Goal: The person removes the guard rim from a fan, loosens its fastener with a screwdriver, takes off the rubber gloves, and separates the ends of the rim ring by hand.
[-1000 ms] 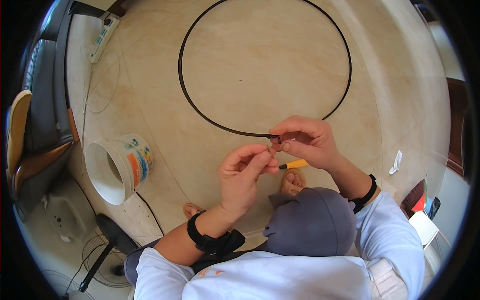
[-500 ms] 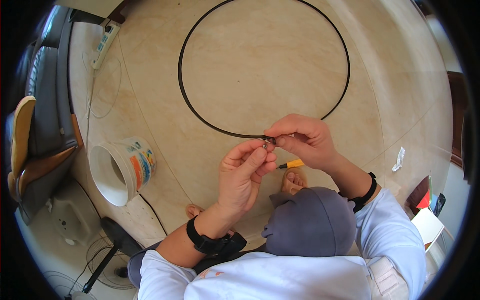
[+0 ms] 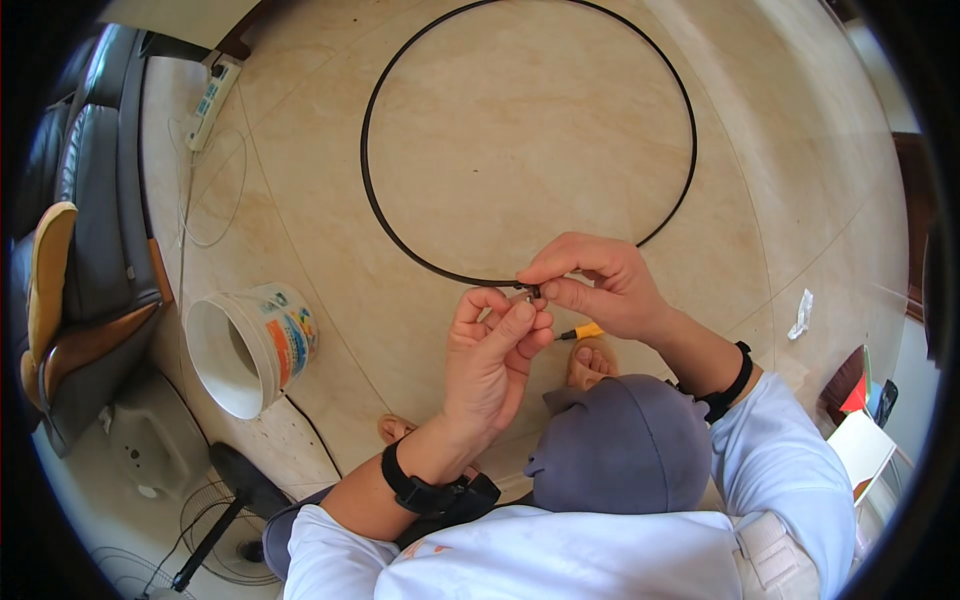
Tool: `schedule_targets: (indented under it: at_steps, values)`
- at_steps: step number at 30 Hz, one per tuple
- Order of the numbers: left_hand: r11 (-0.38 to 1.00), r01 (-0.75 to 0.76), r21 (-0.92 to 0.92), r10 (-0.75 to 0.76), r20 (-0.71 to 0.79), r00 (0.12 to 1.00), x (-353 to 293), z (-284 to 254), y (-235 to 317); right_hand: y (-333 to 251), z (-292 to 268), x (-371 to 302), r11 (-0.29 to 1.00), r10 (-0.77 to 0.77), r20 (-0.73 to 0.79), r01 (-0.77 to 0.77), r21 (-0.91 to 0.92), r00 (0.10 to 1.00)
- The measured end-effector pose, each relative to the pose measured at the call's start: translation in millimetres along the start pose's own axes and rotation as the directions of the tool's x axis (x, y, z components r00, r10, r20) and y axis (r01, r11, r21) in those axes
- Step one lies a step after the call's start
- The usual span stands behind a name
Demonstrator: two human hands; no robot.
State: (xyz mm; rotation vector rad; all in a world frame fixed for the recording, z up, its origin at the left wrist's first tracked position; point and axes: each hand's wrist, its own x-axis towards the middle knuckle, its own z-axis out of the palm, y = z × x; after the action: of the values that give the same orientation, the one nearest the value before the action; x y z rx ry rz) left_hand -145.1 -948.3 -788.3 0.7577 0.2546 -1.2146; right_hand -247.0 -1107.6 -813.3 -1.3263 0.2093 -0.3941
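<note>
Right hand (image 3: pixel 598 288) pinches the joint of a thin black hoop (image 3: pixel 372 200), left hand (image 3: pixel 492 352) pinching beside it; white bucket (image 3: pixel 250 345) on its side, interior looks empty

hoop: a large thin black ring (image 3: pixel 372 195) over the pale tiled floor (image 3: pixel 780 200), its near edge at both hands
right hand: (image 3: pixel 600 285) pinches the hoop's small clasp (image 3: pixel 533 291) between thumb and forefinger
left hand: (image 3: pixel 490 360) fingertips meet the right hand's at the clasp
screwdriver: yellow handle (image 3: pixel 587 330) shows just below the right hand
bucket: white, on its side (image 3: pixel 250 345), left of the hands
power strip: (image 3: pixel 210 100) far left, by a dark sofa (image 3: pixel 95 200)
fan: (image 3: pixel 215 510) lower left
paper scrap: (image 3: pixel 797 315) on the floor, right
</note>
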Motion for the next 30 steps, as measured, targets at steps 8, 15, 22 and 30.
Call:
schedule_targets:
  at_steps: [8,15,22,30]
  values:
    - [0.997,-0.029,0.073,0.032,-0.037,0.999,-1,2,0,-2,0,1,1.000,0.027,0.022,-0.027,0.007,0.999]
    - [0.989,-0.045,0.138,0.052,-0.052,0.997,-1,2,1,-3,2,0,0.999,0.021,0.008,-0.020,-0.030,1.000]
    - [0.995,0.085,-0.055,-0.084,0.026,0.996,2,1,1,-6,1,2,0.993,-0.063,0.016,0.065,-0.099,0.998]
    - [0.963,0.171,-0.206,-0.130,0.200,0.971,3,-14,-4,-8,6,4,1.000,-0.018,-0.004,0.018,0.020,1.000]
